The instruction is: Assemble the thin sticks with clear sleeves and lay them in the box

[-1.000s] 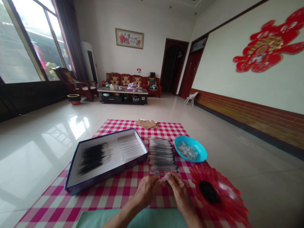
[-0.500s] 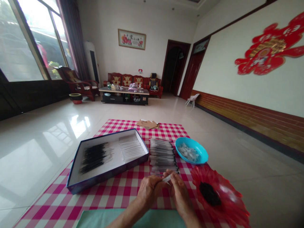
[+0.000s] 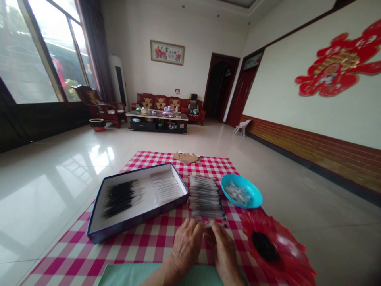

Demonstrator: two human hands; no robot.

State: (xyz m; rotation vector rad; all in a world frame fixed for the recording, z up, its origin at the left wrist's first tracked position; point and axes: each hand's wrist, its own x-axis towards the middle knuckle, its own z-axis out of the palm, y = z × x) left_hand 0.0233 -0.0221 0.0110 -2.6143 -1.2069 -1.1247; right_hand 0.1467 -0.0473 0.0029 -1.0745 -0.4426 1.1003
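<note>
My left hand (image 3: 188, 239) and my right hand (image 3: 222, 247) meet just below a row of pens (image 3: 205, 194). Both are closed, fingertips pinched on a slim, whitish pen (image 3: 207, 225) held crosswise between them. A dark tip pokes out past my right fingers; the fingers cover much of the rest. To the left lies a shallow blue-edged box (image 3: 139, 217) holding black sticks (image 3: 120, 198) with pale ends and clear white tubes (image 3: 168, 186).
A blue bowl (image 3: 256, 194) of small whitish pieces (image 3: 237, 194) stands right of the row. Nearer is a red flower-shaped dish (image 3: 293, 254) with small black parts (image 3: 265, 246). Cardboard pieces (image 3: 187, 157) lie at the checked cloth's far edge; a green cloth (image 3: 127, 275) lies in front.
My hands have drawn level and turned the whitish piece from a slant to nearly flat. A dark tip now shows beyond my right fingers. The view has shifted slightly.
</note>
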